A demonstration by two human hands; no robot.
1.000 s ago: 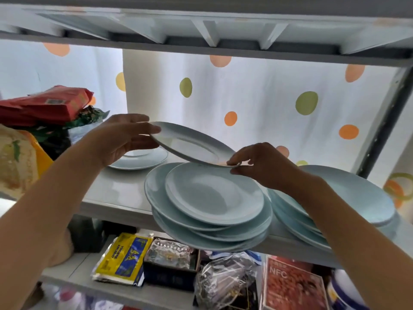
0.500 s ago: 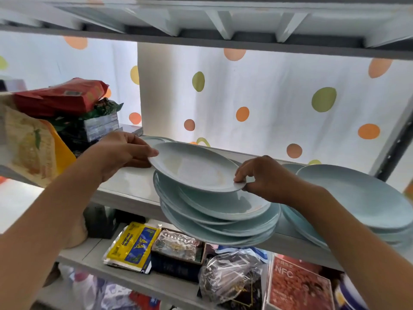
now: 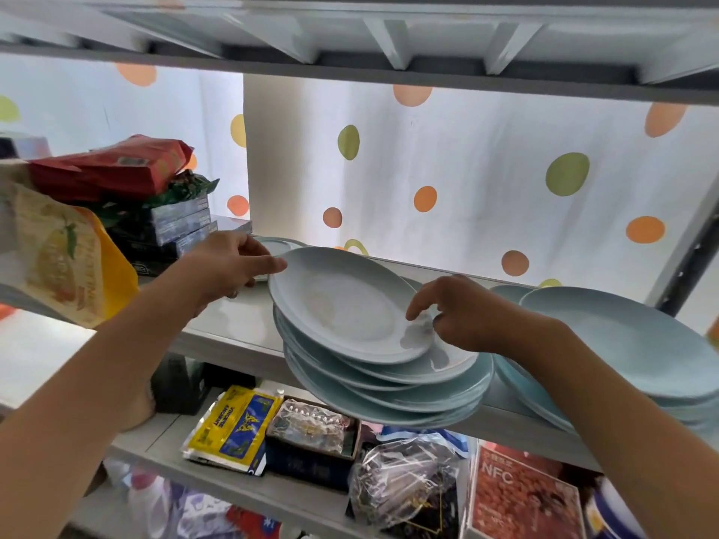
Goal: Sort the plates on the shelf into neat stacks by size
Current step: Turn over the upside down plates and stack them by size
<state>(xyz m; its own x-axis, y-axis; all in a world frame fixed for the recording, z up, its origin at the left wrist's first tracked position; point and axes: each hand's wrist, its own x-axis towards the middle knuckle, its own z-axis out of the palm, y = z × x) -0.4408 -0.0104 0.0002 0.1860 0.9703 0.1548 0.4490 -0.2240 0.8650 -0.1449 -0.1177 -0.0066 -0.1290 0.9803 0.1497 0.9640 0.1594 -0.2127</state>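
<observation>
A pale blue plate [image 3: 342,305] lies tilted on top of the middle stack of plates [image 3: 389,394], which overhangs the front edge of the shelf [image 3: 233,324]. My left hand [image 3: 233,266] pinches this plate's left rim. My right hand [image 3: 463,317] hovers at its right rim with fingers spread, fingertips just touching it. A stack of larger plates [image 3: 622,344] sits on the right, partly behind my right forearm. A small plate [image 3: 276,245] lies at the back, mostly hidden behind my left hand.
A red bag [image 3: 109,165], dark boxes [image 3: 175,227] and a yellow packet [image 3: 58,250] crowd the shelf's left end. The upper shelf [image 3: 389,40] hangs low overhead. A dotted curtain [image 3: 467,169] closes the back. Packets and boxes [image 3: 311,433] fill the lower shelf.
The plate that both hands held in the air has come down onto the middle stack. My right hand has loosened its grip and spread its fingers; the left still holds the rim.
</observation>
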